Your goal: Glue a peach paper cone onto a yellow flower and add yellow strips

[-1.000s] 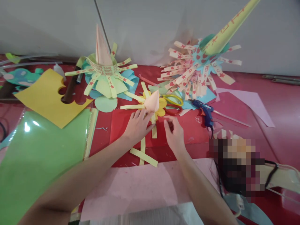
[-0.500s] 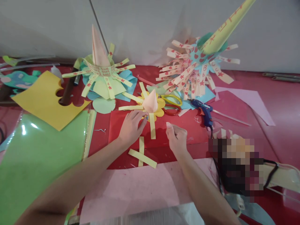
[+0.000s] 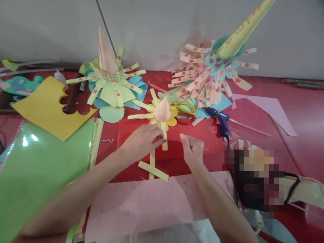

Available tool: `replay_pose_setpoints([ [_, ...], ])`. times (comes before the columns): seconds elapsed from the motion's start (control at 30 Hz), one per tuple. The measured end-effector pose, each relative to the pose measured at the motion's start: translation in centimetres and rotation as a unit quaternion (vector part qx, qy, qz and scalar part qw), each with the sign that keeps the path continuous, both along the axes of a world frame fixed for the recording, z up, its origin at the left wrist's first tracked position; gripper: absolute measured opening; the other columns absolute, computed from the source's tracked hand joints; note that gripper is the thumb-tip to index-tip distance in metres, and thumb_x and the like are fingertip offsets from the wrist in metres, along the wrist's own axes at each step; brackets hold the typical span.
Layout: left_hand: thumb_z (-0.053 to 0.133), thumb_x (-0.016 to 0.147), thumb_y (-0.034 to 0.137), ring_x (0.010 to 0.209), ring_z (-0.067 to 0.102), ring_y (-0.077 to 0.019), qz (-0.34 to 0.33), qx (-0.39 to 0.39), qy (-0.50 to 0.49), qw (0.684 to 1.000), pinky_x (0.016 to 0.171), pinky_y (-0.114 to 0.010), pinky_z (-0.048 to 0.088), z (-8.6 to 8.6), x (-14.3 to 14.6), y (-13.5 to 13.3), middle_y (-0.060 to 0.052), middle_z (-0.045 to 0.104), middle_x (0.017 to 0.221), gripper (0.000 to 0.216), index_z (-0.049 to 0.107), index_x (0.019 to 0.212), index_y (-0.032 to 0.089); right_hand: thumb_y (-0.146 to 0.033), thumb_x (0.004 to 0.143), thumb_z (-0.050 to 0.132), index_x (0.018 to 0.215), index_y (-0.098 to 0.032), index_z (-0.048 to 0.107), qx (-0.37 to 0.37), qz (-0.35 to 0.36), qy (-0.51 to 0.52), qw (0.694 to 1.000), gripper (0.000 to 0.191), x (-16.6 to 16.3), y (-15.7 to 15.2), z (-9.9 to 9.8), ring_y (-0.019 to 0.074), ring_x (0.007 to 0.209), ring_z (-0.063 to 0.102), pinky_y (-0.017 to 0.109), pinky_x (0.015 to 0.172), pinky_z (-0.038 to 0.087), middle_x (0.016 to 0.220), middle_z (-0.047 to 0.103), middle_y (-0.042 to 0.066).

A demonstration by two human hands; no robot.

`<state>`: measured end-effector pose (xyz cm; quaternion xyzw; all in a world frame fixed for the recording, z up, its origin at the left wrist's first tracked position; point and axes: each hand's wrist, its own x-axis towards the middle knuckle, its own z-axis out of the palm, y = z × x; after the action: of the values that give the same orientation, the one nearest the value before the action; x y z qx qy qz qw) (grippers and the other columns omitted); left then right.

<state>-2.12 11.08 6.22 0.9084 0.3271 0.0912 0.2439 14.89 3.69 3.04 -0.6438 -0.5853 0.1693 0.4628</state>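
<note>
My left hand [image 3: 143,140] lies on a red paper sheet [image 3: 205,141], fingers curled and pinching near the lower end of a yellow paper strip [image 3: 164,139]. That strip hangs from a small craft with a pink cone [image 3: 161,110] on a yellow flower shape. My right hand [image 3: 191,150] rests on the red sheet just right of the strip, fingers curled into a loose fist; what it holds, if anything, is hidden. Two crossed yellow strips [image 3: 153,167] lie below my left hand.
A glue gun [image 3: 219,120] lies right of the craft, scissors [image 3: 186,113] behind it. Two larger cone-and-strip paper crafts [image 3: 111,79] [image 3: 215,72] stand at the back. Yellow paper [image 3: 48,108], green sheets [image 3: 43,168] and pink paper [image 3: 149,202] surround the red sheet.
My left hand slid down from the cone's base to the strip's lower end. My right hand drew back from the craft and curled shut.
</note>
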Motion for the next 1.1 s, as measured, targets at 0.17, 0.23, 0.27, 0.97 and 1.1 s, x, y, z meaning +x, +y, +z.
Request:
replay_pose_setpoints([
  [0.17,0.06,0.079,0.017,0.075,0.056,-0.0186,-0.201,0.001,0.155,0.967,0.062,-0.029,0.039,2.3,-0.8,-2.5,-0.003,0.06,0.08,0.007,0.059,0.072,0.017,-0.039,0.091,0.04,0.054,-0.021,0.016,0.006,-0.014,-0.002,1.0,0.048,0.3,0.1,0.1,0.0064,0.046,0.016,0.026,0.044,0.018,0.049,0.018,-0.006],
  [0.23,0.06,0.074,0.011,0.077,0.057,-0.0209,-0.218,0.017,0.161,0.962,0.065,-0.031,0.04,2.2,-1.0,-3.6,-0.005,0.061,0.082,0.005,0.059,0.075,0.016,-0.039,0.091,0.04,0.054,-0.021,0.016,0.0,-0.015,-0.001,1.0,0.047,0.2,0.1,0.1,0.0065,0.046,0.017,0.026,0.044,0.018,0.049,0.018,-0.005],
  [0.27,0.059,0.072,0.009,0.077,0.057,-0.0213,-0.221,0.018,0.158,0.962,0.067,-0.032,0.04,1.9,-1.1,-3.9,-0.005,0.061,0.083,0.008,0.059,0.077,0.016,-0.039,0.091,0.039,0.054,-0.021,0.015,-0.005,-0.015,-0.001,1.0,0.047,0.2,0.1,0.1,0.0066,0.046,0.017,0.026,0.044,0.017,0.049,0.018,-0.005],
  [0.97,0.049,0.085,0.016,0.066,0.056,-0.0149,-0.061,-0.078,0.119,0.988,0.058,-0.026,0.032,1.3,0.0,-1.6,0.001,0.061,0.07,0.014,0.054,0.073,0.018,-0.049,0.084,0.049,0.061,-0.018,0.05,-0.202,0.155,0.113,0.96,0.039,0.8,0.5,0.5,0.0082,0.053,0.045,0.021,0.052,0.035,0.056,0.05,-0.003],
  [1.1,0.047,0.089,0.027,0.06,0.052,-0.0131,-0.031,-0.097,0.093,0.99,0.054,-0.025,0.029,0.8,-0.1,-1.4,0.002,0.058,0.065,0.022,0.051,0.069,0.018,-0.042,0.079,0.06,0.087,-0.02,0.06,-0.224,0.213,0.063,0.949,0.023,1.0,0.4,1.1,0.0107,0.071,0.055,0.022,0.066,0.041,0.082,0.064,0.0],
])
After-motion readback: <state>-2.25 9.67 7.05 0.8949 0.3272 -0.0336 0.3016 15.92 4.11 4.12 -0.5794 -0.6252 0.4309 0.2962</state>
